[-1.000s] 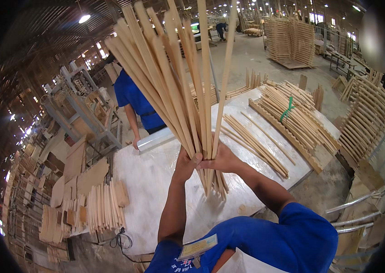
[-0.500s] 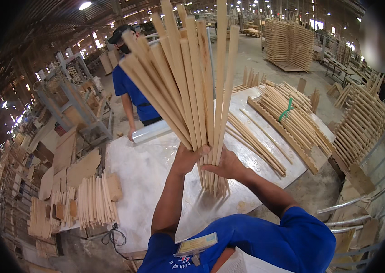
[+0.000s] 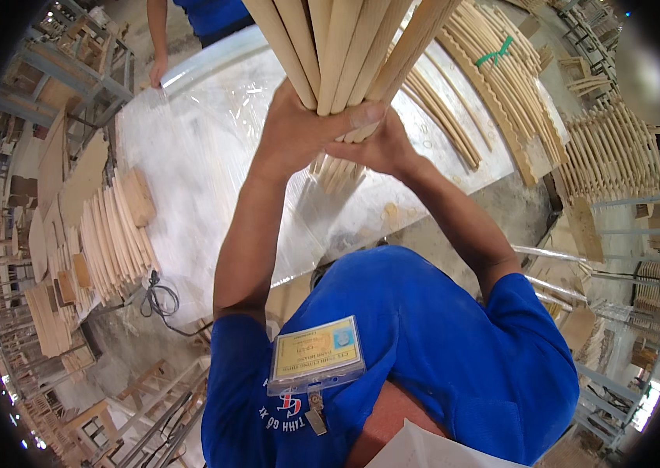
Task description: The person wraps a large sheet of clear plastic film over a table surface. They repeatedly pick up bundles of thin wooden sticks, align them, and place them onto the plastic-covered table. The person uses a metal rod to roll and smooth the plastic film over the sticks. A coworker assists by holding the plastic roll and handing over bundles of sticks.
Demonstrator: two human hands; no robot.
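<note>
Both hands grip a thick bundle of pale wooden sticks (image 3: 338, 54) held upright over the table. My left hand (image 3: 299, 132) wraps the left side of the bundle, its thumb laid across the front. On the right side, my right hand (image 3: 383, 144) closes around the sticks, just below the left thumb. The lower ends show beneath my hands, above the white, plastic-covered table (image 3: 197, 187); whether they touch it I cannot tell. The upper ends run out of the picture.
Loose sticks (image 3: 447, 117) lie on the table to the right, beside a stack tied with a green band (image 3: 494, 53). A co-worker's hand (image 3: 158, 72) rests at a clear film roll (image 3: 209, 58). More sticks (image 3: 115, 234) and a black cable (image 3: 160, 300) are at left.
The view has tipped downward, so the bundle's tops and the co-worker's upper body have left the picture. The sticks stand closer together, still in both hands.
</note>
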